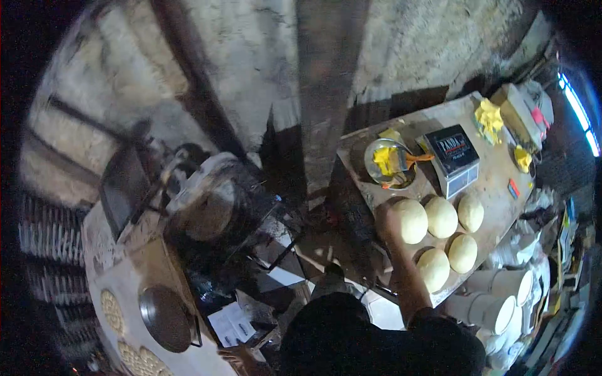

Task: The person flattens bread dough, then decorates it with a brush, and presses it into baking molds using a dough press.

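Observation:
My right hand, smeared by motion, is at the left side of a pale dough ball on the wooden table. Its fingers cannot be made out. More dough balls lie close by, among them one at the front and one at the back right. Low in the view, my left hand is beside the edge of the white table, below some papers. Its fingers look spread, with nothing seen in them.
A metal bowl holds yellow fat and a brush. Beside it stands a black PANDA box; more yellow fat lies behind. White buckets stand at the right. At left are a round pan, patterned flat dough and a machine bowl.

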Motion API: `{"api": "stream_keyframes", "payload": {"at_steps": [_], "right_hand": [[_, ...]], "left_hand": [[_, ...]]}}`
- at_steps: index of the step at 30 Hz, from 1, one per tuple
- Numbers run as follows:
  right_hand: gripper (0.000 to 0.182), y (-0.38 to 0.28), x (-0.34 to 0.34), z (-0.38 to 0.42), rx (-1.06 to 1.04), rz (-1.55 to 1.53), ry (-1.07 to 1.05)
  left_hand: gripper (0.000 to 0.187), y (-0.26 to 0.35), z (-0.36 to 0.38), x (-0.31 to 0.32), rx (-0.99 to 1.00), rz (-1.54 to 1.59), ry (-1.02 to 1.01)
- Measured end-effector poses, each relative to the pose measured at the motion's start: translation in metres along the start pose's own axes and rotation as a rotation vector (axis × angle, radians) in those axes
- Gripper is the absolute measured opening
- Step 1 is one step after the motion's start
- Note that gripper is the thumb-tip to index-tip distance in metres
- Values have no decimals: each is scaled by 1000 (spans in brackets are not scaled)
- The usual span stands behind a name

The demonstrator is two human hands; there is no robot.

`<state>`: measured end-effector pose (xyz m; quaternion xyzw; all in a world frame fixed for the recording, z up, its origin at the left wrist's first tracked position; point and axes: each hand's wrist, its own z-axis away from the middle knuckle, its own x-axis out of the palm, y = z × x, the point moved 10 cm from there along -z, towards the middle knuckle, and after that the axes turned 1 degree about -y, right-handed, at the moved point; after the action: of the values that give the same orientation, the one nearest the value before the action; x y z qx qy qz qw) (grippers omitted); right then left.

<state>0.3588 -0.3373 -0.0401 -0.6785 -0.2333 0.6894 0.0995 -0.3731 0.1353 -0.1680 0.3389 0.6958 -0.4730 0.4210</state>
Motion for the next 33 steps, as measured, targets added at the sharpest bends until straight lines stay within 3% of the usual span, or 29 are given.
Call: {"api": "stream_keyframes", "payload": {"at_steps": [1, 2, 3, 4, 7, 9, 11, 13, 14, 15, 18, 19, 22, 23, 24, 25, 26, 27, 28, 30, 31, 32, 33], "right_hand": [[30, 26, -16, -22, 24, -3, 67], [34, 38, -23, -43, -14, 100, 132], [39, 48, -24, -58, -58, 207, 192], [42, 61, -8, -69, -106, 281, 206], [45, 74, 27, -91, -275, 469, 319], [39, 74, 7, -109, -185, 414, 370], [28, 54, -39, -118, -110, 261, 393], [26, 68, -35, -132, -131, 250, 329], [26, 73, -33, -141, -144, 246, 297], [26, 84, -29, -155, -2, 193, 89], [24, 78, -71, -157, 166, -152, 203], [22, 71, -82, -156, 168, -407, 303], [22, 114, -26, -163, 135, -354, 279], [23, 106, -32, -159, 73, -330, 335], [22, 96, -48, -148, 67, -385, 403], [22, 81, -74, -133, 53, -443, 469], [22, 68, -89, -113, 40, -500, 525], [21, 76, -84, -100, 68, -712, 518], [22, 83, -76, -87, 93, -924, 510], [24, 9, -70, -30, 205, -1674, 368], [22, -29, -60, -7, 283, -1823, 247], [21, -66, -42, 18, 368, -1966, 110], [20, -99, -34, 40, 303, -1957, 64]], "left_hand": [[81, 22, 6, 7, 133, -99, 106], [72, 44, 16, 26, 272, 190, -345], [56, 106, 69, 3, 1136, 40, -149], [52, 124, 83, -11, 1359, 275, -221], [46, 167, 118, -91, 1151, 526, -736], [45, 176, 123, -102, 1072, 720, -920], [45, 183, 113, -97, 1140, 823, -892], [45, 181, 108, -102, 1183, 838, -919], [46, 175, 107, -96, 1082, 771, -1040], [46, 168, 105, -93, 976, 696, -1147], [44, 143, 88, -76, 523, 810, -1357], [42, 137, 84, -77, 462, 886, -1388], [37, 118, 59, -85, 269, 1103, -1482], [40, 110, 37, -65, 366, 1017, -1383], [43, 81, 10, -15, 77, 1088, -1478], [45, 62, -13, 11, 36, 1141, -1495], [48, 46, -30, 29, -6, 1326, -1654], [51, 36, -32, 25, -197, 1701, -2139], [54, 22, -38, -1, -319, 1797, -2580], [60, -13, -71, 19, -327, 2002, -2504], [58, -27, -91, 10, 32, 2051, -2598], [61, -67, -142, 88, -313, 1927, -1922], [61, -68, -189, 106, -21, 1846, -1431]]}}
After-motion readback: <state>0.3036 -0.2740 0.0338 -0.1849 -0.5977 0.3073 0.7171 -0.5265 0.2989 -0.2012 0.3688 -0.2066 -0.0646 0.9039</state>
